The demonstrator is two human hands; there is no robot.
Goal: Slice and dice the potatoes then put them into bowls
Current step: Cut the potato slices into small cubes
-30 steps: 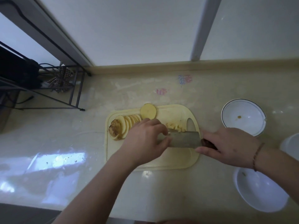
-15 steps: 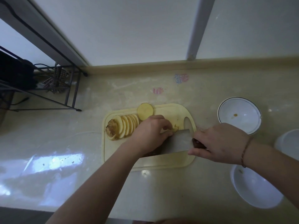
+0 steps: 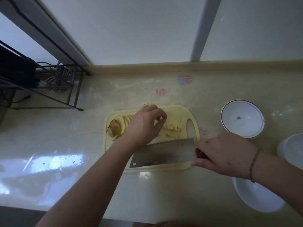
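Pale glossy worktop below a window, carrying a dark wire rack at far left. Yellow cutting board at centre. Three white bowls to its right: a rimmed bowl with a small speck inside, a second bowl nearer the viewer, and a third bowl cut off by the frame edge. Cleaver lying broad side up along the board's near edge, its handle gripped by the right hand. Left hand over the board's middle, fingers curled; whether it pinches anything cannot be told. Row of potato slices leaning together at the board's left end. Small heap of diced potato just right of the left hand, beside the board's handle slot.
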